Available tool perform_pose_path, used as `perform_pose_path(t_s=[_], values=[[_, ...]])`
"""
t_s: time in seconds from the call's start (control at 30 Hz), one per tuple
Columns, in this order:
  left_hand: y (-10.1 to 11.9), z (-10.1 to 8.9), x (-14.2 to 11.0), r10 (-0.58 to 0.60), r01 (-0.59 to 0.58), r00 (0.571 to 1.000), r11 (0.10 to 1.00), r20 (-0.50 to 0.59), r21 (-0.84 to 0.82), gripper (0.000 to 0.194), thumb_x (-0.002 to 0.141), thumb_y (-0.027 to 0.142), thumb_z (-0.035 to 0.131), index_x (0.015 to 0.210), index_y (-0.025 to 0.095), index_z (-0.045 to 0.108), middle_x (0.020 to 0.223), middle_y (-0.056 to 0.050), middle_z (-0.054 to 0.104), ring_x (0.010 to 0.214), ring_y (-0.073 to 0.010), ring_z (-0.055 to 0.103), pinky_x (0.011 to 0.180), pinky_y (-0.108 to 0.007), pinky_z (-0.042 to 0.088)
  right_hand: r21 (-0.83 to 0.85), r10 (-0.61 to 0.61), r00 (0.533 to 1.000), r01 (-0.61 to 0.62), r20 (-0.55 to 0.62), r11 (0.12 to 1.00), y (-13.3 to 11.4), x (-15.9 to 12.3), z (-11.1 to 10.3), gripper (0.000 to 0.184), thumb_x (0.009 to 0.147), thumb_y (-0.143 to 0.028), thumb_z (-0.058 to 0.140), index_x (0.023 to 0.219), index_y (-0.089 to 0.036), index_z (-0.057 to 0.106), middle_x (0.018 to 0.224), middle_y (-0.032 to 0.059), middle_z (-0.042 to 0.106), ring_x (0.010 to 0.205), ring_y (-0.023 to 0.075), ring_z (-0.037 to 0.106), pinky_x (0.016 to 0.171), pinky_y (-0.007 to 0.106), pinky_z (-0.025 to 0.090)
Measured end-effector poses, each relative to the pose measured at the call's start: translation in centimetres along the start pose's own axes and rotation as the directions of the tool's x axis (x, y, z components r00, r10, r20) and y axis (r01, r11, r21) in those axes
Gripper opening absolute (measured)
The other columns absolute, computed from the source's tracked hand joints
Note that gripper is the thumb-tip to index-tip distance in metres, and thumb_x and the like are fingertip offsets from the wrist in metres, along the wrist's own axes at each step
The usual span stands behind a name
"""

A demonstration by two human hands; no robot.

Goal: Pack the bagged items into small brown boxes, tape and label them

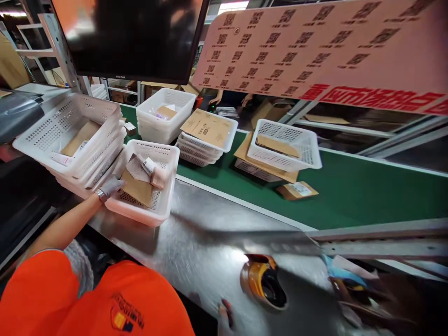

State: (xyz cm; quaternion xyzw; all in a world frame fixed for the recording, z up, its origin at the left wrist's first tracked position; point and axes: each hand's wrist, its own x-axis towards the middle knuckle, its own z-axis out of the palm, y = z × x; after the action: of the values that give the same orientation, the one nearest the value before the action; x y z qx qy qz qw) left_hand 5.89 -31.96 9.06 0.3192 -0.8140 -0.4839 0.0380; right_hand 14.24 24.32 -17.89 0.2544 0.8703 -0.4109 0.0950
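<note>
My left hand (111, 185), in a pale glove with a watch at the wrist, grips the left rim of a white plastic basket (143, 215). Inside that basket lie a flat brown cardboard mailer (135, 189), a grey packet (137, 167) and a small box with a white label (157, 178). The basket rests on the steel table (196, 242) by the belt. At the bottom edge, my right hand (227, 318) is blurred and partly cut off, over the table's near edge; its fingers are unclear. A tape roll or dispenser (261, 282) stands to its right.
Stacked white baskets (79, 161) rise at left. On the green conveyor belt (367, 196) are more basket stacks (166, 112), a basket on cardboard (283, 140) and a small carton (297, 190). A monitor (133, 37) and a pink code board (315, 56) hang above. Another person's hands (219, 97) show behind.
</note>
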Motion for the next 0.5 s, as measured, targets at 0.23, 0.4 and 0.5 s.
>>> perform_pose_path(t_s=[0.23, 0.4, 0.5], values=[[1.2, -3.7, -5.1, 0.25, -0.118, 0.901, 0.928, -0.355, 0.355, 0.012, 0.101, 0.018, 0.061, 0.095, 0.015, 0.071, 0.083, -0.003, 0.067, 0.082, -0.0189, 0.065, 0.078, -0.028, 0.05, 0.05, -0.209, 0.977, 0.207, 0.042, 0.977, -5.5, 5.3, -0.7, 0.067, 0.07, -0.078, 0.06, 0.109, -0.029, 0.083, 0.122, 0.0192, 0.089, 0.125, 0.0513, 0.081, 0.117, 0.065, 0.06], [2.9, 0.8, -12.3, 0.549, -0.378, 0.804, 0.77, -0.23, 0.514, 0.021, 0.102, 0.023, 0.06, 0.106, 0.014, 0.078, 0.103, -0.011, 0.07, 0.096, -0.0232, 0.066, 0.091, -0.033, 0.051, 0.26, -0.324, 0.943, 0.295, 0.077, 0.919, -8.6, 7.5, -2.5, 0.08, 0.074, -0.083, 0.07, 0.126, -0.024, 0.08, 0.133, 0.02, 0.086, 0.133, 0.048, 0.078, 0.123, 0.062, 0.058], [3.9, 7.7, -15.7, 0.636, -0.635, 0.755, 0.645, 0.161, 0.425, 0.022, 0.102, 0.028, 0.063, 0.106, 0.019, 0.083, 0.102, -0.01, 0.071, 0.096, -0.0231, 0.067, 0.088, -0.032, 0.051, 0.459, -0.413, 0.91, 0.357, 0.024, 0.813, -9.8, 7.6, -4.9, 0.106, 0.083, -0.084, 0.071, 0.165, -0.018, 0.058, 0.166, 0.0265, 0.068, 0.151, 0.0478, 0.068, 0.127, 0.064, 0.055]])
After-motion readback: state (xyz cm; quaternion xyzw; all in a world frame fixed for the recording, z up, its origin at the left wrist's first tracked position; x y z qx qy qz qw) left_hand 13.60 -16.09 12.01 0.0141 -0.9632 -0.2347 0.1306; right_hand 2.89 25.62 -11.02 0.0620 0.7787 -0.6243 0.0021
